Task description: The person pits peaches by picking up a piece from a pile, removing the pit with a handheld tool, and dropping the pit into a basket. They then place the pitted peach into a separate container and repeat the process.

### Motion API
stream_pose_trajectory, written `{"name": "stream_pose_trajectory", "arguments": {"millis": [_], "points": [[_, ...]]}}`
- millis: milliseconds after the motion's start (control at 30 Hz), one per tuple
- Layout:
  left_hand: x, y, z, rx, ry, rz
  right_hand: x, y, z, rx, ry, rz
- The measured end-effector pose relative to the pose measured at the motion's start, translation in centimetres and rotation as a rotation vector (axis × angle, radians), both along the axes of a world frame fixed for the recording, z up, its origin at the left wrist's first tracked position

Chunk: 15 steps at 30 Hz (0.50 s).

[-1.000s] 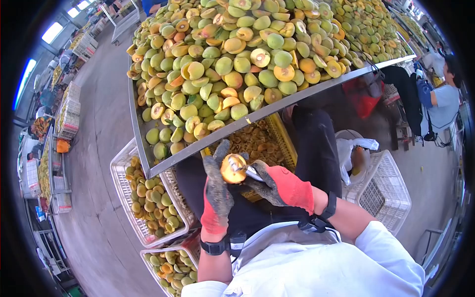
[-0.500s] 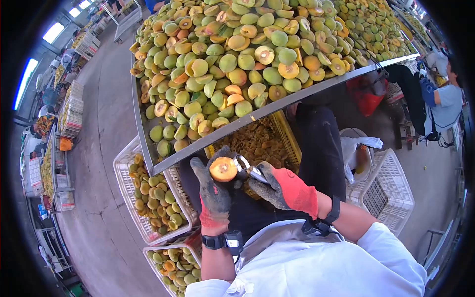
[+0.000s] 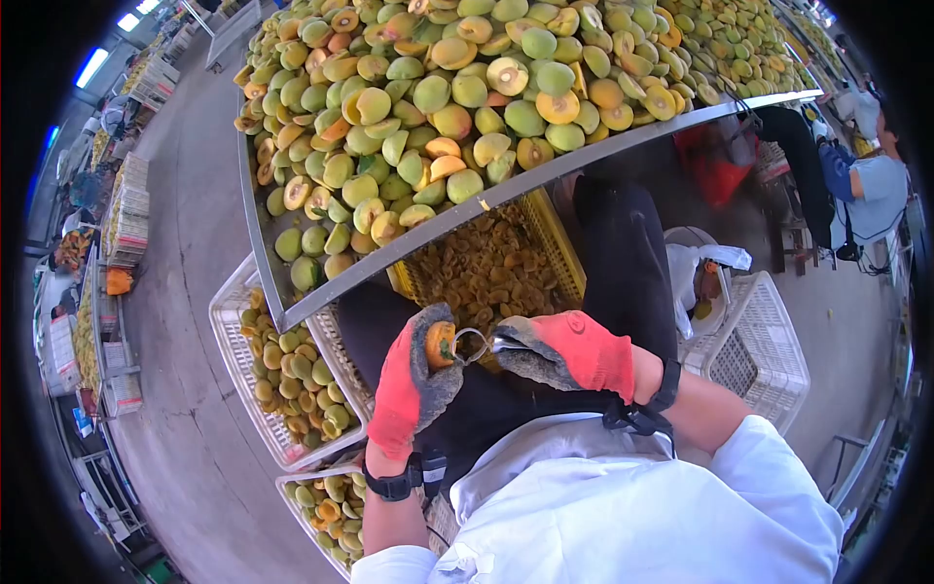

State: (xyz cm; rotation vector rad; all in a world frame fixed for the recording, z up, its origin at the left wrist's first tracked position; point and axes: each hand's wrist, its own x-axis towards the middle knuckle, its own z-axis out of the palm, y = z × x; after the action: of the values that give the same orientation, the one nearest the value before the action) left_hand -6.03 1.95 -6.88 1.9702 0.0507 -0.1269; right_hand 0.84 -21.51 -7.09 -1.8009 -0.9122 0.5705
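My left hand (image 3: 416,380), in a red and grey glove, is closed round an orange-fleshed peach half (image 3: 439,343), partly hidden by the fingers. In my gloved right hand (image 3: 564,352) is a pitting knife with a looped metal blade (image 3: 471,333); the fingers wrap its handle. The loop reaches the right side of the fruit. Both hands are above my lap, in front of a yellow crate (image 3: 556,230) of brownish fruit pieces. Beyond them, a heap of halved green and orange peaches (image 3: 452,122) covers a metal-edged table (image 3: 389,255).
White crates hold more peach halves at my left: one crate (image 3: 226,310) beside my leg and another crate (image 3: 292,492) nearer me. On the right stand a white crate (image 3: 793,355) and a bucket with a plastic bag (image 3: 685,282). Another person (image 3: 880,195) sits at far right.
My left hand has rolled over, turning the peach half so its cut face no longer faces up. My right hand has shifted slightly, with the loop still at the fruit. The view has tilted slightly.
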Motion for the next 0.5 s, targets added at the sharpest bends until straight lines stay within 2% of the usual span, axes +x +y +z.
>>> {"name": "stream_pose_trajectory", "arguments": {"millis": [133,200,433,500], "points": [[-0.5,-0.2,0.4,-0.029,0.009,-0.055,0.4,-0.2,1.1,-0.078,-0.075,0.041],[-0.6,-0.7,1.3,0.058,0.067,-0.051,0.5,-0.2,1.1,-0.197,-0.152,0.092],[-0.8,-0.3,0.6,0.169,0.051,-0.170,1.5,-1.0,-1.4,-0.353,-0.333,0.132],[-1.1,-0.1,-0.3,-0.098,0.166,-0.128,2.8,-1.2,-2.5,-0.533,-0.294,0.034]]}}
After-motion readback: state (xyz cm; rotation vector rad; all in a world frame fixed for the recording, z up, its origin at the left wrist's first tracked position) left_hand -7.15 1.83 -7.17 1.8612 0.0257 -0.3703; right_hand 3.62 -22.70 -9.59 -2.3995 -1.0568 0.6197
